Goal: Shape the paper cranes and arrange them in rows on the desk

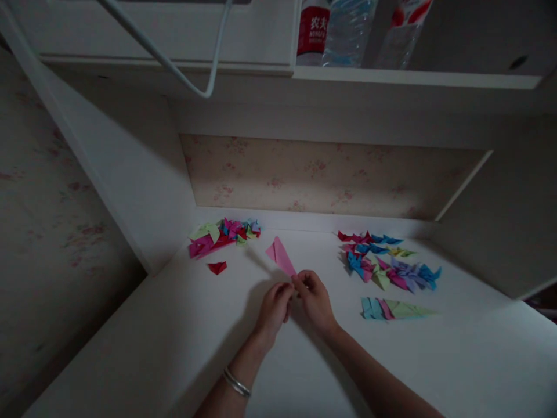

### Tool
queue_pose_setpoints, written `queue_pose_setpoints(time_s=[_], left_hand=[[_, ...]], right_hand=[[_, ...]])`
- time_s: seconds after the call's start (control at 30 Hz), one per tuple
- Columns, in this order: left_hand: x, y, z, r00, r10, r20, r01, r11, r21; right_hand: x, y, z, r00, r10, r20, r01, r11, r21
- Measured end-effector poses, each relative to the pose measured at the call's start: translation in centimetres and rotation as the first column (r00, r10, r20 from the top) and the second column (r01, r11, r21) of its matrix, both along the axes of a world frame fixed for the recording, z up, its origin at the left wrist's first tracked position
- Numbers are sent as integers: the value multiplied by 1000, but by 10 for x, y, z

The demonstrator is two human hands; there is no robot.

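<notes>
A pink folded paper piece (282, 258), broad at its far end and narrow toward me, points away above the white tabletop. The thumb and fingers of my right hand (315, 299) pinch its narrow near end. Close beside it, my left hand (273, 309) has its fingers curled together near the same end; whatever they grip is hidden. A small red folded paper piece (217, 267) lies to the left. Behind it is a pile of colourful folded papers (224, 235). Several rows of folded paper pieces (387, 267) lie to the right, with flat green and pink folded papers (398, 309) nearer me.
The white desk (174, 348) has a side panel (130, 151) at left and flowered wallpaper (278, 177) behind. Overhead, a shelf (413, 78) holds plastic bottles (348, 32). A white cable (174, 71) hangs down at upper left.
</notes>
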State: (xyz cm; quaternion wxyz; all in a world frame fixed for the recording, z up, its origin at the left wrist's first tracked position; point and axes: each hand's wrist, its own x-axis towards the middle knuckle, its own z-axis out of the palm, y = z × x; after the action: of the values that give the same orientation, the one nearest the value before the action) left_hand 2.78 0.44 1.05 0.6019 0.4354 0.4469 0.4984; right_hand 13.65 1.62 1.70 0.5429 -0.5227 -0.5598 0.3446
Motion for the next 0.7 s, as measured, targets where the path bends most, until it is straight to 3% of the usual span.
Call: queue_pose_setpoints(time_s=[0.07, 0.17, 0.27, 0.47, 0.7], left_hand=[[2, -3, 2, 999, -18, -39, 19, 999, 29], [3, -6, 1, 996, -33, -85, 39, 997, 70], [1, -6, -1, 992, -35, -120, 45, 996, 83], [0, -6, 1, 991, -40, -129, 45, 998, 35], [0, -8, 4, 983, -90, -159, 103, 992, 74]], right_hand=[[2, -24, -10, 976, -33, -213, 22, 998, -55], [2, -46, -19, 937, -39, -347, -5, 992, -123], [2, -51, -20, 940, 16, -342, -62, 990, -124], [4, -45, -22, 959, 9, -283, -44, 992, -119], [6, -44, -26, 971, 32, -237, -59, 992, -110]])
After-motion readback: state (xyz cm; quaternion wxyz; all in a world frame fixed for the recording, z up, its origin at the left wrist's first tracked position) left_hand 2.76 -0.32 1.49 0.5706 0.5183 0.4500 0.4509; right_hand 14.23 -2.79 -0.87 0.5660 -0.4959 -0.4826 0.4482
